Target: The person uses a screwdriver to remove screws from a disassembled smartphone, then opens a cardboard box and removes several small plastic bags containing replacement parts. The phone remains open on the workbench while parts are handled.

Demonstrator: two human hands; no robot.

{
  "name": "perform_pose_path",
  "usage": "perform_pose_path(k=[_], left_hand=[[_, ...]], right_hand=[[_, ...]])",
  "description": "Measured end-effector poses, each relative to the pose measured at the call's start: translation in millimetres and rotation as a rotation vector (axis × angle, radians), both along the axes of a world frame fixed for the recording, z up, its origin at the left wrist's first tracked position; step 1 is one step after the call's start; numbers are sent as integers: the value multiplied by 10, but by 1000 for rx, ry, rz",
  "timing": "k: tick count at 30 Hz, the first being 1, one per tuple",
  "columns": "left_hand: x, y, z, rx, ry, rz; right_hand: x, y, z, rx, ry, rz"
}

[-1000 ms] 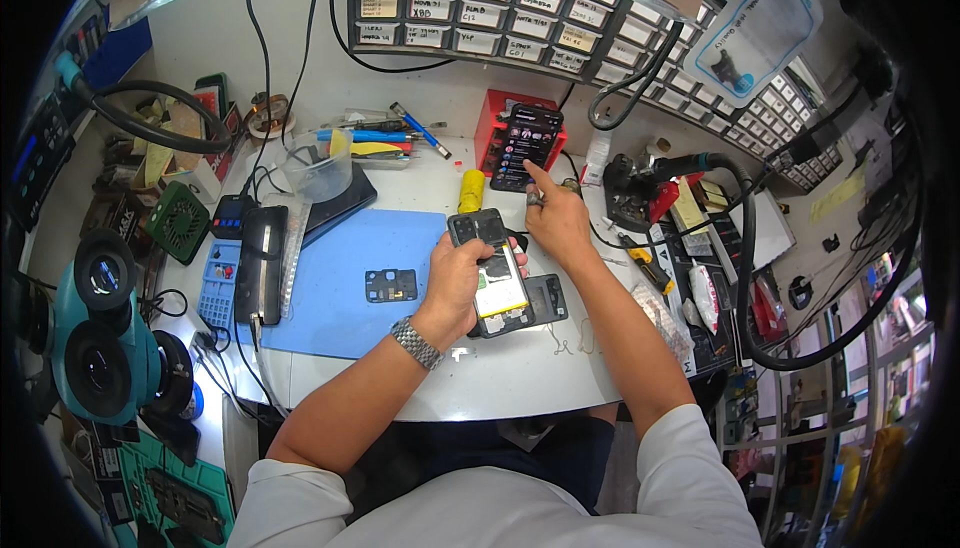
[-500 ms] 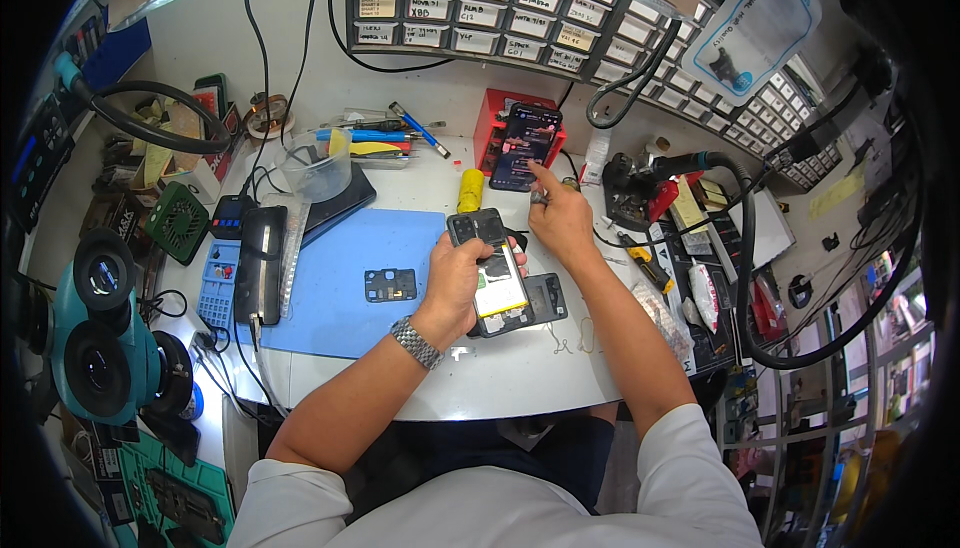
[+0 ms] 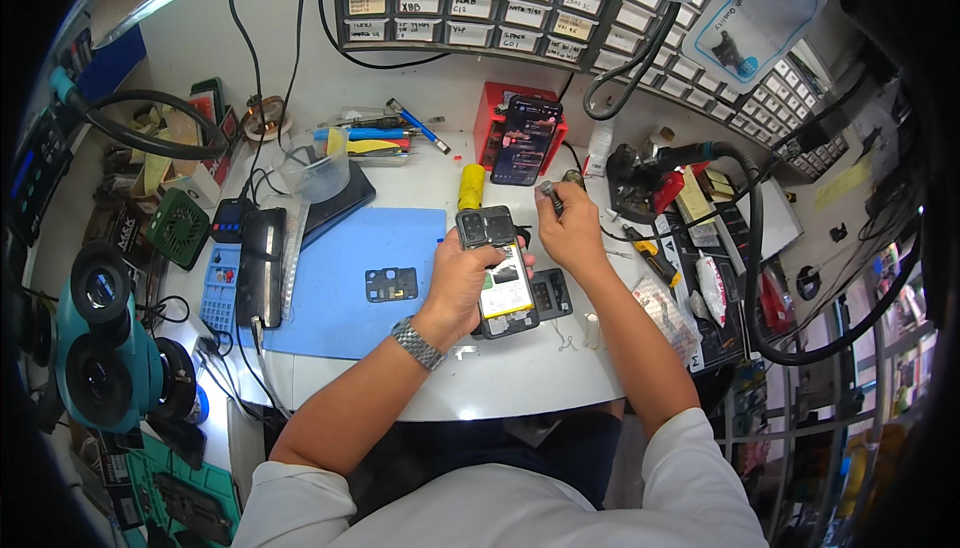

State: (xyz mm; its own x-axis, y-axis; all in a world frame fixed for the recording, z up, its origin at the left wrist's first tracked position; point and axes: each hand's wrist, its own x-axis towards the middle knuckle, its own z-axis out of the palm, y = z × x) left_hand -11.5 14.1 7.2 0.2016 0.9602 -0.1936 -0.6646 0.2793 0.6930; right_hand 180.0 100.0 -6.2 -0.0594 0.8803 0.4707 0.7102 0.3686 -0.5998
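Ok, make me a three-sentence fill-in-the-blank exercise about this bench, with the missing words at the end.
1. The opened phone is in the ____ hand.
2. The black panel lies on a mat whose colour is ____.
3. The lit phone stands against a box whose colour is ____.

Missing words: left; blue; red.

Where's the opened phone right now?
Head view, near centre: the opened phone is in the left hand, right of the blue mat, just below the yellow cylinder.
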Motion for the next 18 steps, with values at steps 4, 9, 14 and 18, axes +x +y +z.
perform_pose_path(k=[4,9,14,18], left_hand=[[57,-19,-36,39,28,-25],[105,-77,-29,53,81,-99],[136,-133,8,85,142,-159],[163,-172,12,118,157,-169]], right_hand=[[87,-366,81,46,225,57],[114,-417,56,156,666,180],[124,-500,-14,182,862,216],[13,-606,70,262,899,268]])
